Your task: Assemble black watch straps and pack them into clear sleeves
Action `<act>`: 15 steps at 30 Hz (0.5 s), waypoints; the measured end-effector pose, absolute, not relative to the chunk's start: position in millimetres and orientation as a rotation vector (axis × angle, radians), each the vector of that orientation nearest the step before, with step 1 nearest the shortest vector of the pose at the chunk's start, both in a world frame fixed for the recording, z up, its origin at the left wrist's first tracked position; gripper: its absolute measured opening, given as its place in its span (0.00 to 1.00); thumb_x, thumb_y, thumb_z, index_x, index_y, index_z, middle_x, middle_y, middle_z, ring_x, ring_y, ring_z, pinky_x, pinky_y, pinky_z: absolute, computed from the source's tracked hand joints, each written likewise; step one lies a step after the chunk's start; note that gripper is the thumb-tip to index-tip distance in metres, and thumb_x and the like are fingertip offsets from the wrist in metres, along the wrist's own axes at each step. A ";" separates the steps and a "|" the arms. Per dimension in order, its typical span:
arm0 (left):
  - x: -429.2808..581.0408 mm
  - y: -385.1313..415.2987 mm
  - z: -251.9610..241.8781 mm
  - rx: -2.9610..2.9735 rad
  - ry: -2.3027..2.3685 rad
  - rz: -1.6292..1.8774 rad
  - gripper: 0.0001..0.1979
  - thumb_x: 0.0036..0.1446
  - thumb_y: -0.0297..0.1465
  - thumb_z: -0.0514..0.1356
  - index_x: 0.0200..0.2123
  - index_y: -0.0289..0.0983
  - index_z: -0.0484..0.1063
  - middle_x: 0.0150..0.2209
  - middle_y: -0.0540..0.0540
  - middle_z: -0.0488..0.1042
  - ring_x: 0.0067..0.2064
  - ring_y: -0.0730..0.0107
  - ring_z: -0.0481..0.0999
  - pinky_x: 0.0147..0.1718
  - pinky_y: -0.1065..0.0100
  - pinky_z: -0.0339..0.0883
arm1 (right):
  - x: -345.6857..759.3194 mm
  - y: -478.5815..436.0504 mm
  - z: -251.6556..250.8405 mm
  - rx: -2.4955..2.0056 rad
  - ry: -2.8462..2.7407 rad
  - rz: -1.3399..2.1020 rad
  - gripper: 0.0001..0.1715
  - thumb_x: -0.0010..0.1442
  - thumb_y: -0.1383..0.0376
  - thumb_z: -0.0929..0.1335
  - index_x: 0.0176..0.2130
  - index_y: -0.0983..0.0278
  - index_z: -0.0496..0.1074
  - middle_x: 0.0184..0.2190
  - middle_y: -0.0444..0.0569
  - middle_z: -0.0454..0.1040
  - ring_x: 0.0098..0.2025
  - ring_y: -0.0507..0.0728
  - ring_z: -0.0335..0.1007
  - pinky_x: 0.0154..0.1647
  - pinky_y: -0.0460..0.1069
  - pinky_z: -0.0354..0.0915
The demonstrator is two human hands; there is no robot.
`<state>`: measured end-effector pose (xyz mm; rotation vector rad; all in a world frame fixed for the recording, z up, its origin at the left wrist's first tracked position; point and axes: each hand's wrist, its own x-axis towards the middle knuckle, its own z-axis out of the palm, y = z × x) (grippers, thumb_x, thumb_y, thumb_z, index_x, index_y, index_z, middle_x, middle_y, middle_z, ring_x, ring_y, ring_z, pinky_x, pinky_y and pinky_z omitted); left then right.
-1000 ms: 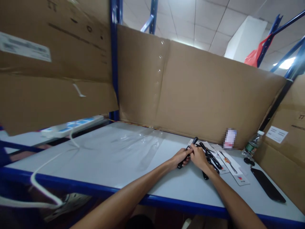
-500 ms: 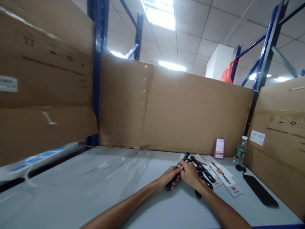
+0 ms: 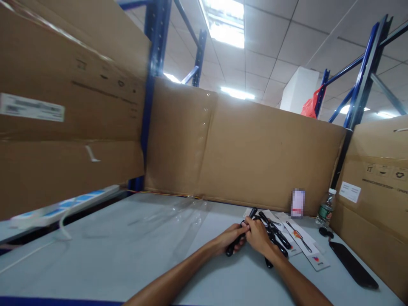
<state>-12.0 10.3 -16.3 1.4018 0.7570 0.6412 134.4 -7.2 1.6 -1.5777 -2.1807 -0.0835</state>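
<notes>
My left hand (image 3: 230,238) is wrapped round a long black-handled tool (image 3: 230,250), which slants up and to the right. My right hand (image 3: 257,234) is closed at the tool's upper part, fingers pressed against my left thumb. Both ends of the black tool poke out past the hands; its middle is hidden, so its exact kind cannot be made out. Several similar black-handled tools (image 3: 283,241) lie in a pile just right of my right hand, partly covered by my right forearm. Under and beside them are white cards (image 3: 319,264), one showing a slim utensil with an orange patch.
A black flat phone-like object (image 3: 353,265) lies at the table's right, with small round black items (image 3: 325,232) behind it. A water bottle (image 3: 325,208) and a blurred upright screen (image 3: 297,204) stand at the back. Cardboard walls (image 3: 270,157) surround the table; a power strip (image 3: 73,206) runs along the left.
The camera view has shifted, so the scene sits slightly lower and further right. Both hands keep hold of the black-handled tool in nearly the same pose.
</notes>
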 end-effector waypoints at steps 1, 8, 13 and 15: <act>-12.1 10.5 -16.4 1.400 0.755 0.637 0.33 0.42 0.64 0.63 0.26 0.40 0.59 0.20 0.56 0.62 0.16 0.81 0.56 0.15 0.73 0.48 | 134.2 -7.4 1.8 -1.583 -2.184 -0.082 0.12 0.70 0.68 0.62 0.43 0.62 0.75 0.37 0.52 0.82 0.40 0.57 0.77 0.35 0.47 0.53; -12.2 9.0 -15.5 1.402 0.755 0.645 0.33 0.42 0.64 0.62 0.27 0.40 0.59 0.19 0.57 0.62 0.16 0.81 0.56 0.15 0.73 0.49 | 133.2 -11.3 5.9 -1.602 -2.194 -0.099 0.13 0.70 0.67 0.62 0.44 0.63 0.75 0.37 0.52 0.82 0.40 0.57 0.77 0.35 0.47 0.53; -12.5 6.4 -12.9 1.411 0.761 0.638 0.34 0.41 0.65 0.62 0.26 0.40 0.59 0.19 0.57 0.61 0.16 0.81 0.56 0.15 0.73 0.49 | 135.1 -9.5 3.5 -1.580 -2.213 -0.089 0.13 0.71 0.67 0.61 0.43 0.63 0.75 0.36 0.51 0.82 0.38 0.56 0.77 0.33 0.47 0.51; -12.7 6.4 -12.7 1.419 0.770 0.630 0.34 0.41 0.65 0.62 0.26 0.39 0.59 0.19 0.57 0.61 0.16 0.81 0.56 0.15 0.73 0.49 | 135.8 -8.2 1.8 -1.575 -2.211 -0.096 0.13 0.71 0.67 0.61 0.43 0.63 0.75 0.36 0.51 0.82 0.38 0.56 0.77 0.33 0.47 0.51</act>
